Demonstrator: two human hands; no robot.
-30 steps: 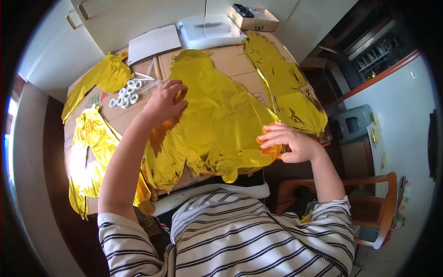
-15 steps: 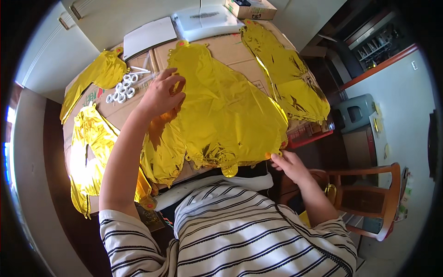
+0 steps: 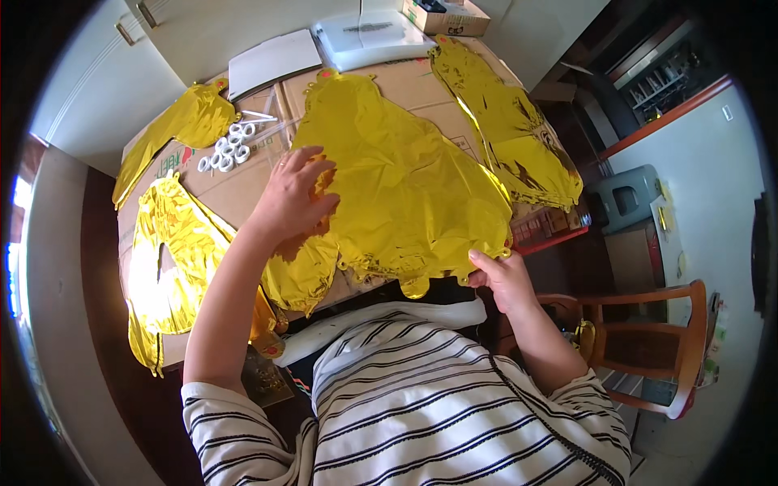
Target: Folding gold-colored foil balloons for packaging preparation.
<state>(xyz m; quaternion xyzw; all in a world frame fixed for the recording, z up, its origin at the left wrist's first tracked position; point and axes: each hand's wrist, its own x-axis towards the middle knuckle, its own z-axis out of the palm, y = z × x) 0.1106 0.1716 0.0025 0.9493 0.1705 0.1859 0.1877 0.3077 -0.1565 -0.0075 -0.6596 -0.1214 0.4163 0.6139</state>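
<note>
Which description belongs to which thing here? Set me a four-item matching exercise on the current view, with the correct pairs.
Things
1. right hand
2. left hand
3. white ring-shaped rolls
4. wooden chair

Descriptions
A. clustered on the cardboard, left of the large flat gold foil balloon
B. lower right of the picture, apart from the cardboard
C. at the near right corner of that balloon, thumb on top
D. fingers curved, thumb apart from them, at the left edge of that balloon

Pairs: 1-C, 2-D, 3-A, 4-B
</note>
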